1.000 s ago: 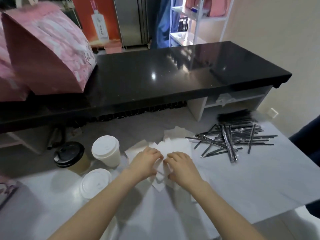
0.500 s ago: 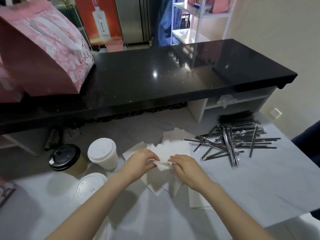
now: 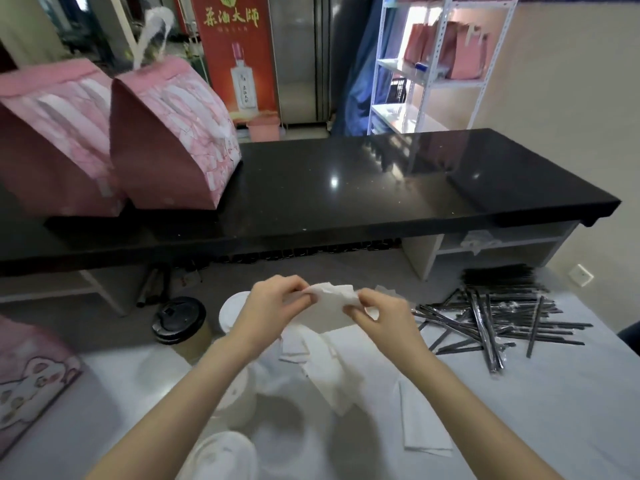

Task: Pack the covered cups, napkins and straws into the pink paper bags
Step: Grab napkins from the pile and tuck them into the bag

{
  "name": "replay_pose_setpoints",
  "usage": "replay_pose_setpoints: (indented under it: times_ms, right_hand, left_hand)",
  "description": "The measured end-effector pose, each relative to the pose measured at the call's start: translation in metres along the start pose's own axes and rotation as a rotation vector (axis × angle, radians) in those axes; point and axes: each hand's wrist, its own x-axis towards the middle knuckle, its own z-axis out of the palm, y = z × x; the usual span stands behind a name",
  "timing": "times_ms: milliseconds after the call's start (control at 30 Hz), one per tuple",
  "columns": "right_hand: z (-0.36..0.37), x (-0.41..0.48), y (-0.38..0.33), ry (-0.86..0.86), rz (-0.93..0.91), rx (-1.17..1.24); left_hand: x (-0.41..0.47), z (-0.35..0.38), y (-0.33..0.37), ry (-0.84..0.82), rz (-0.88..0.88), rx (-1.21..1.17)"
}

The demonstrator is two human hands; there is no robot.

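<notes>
Above the loose napkins [image 3: 325, 372] on the table [image 3: 519, 410]: one napkin [image 3: 332, 301] is held up in the air, its long axis running left to right.
Left hand [image 3: 273, 308]: pinches the napkin's left end with thumb and fingers.
Right hand [image 3: 379, 315]: pinches the right end in the same way.
Pink paper bags [image 3: 169, 143]: two stand on the black counter [image 3: 381, 188], beyond the grip and to its left, so the left hand is the nearer one.
Straws [image 3: 502, 317]: a heap on the right, near the right hand, not touched.
</notes>
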Motion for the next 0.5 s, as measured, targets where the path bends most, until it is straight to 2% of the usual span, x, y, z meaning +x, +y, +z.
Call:
replay_pose_setpoints:
  times_ms: [167, 500]
  right_hand:
    - [0.028, 0.031, -0.080, -0.060, -0.144, 0.119]
    - [0.163, 0.051, -0.257, -0.262, -0.433, 0.241]
  left_hand:
    - [-0.028, -0.078, -0.015, 0.211, -0.057, -0.092]
    - [-0.163, -0.261, -0.071, 0.587, -0.204, 0.158]
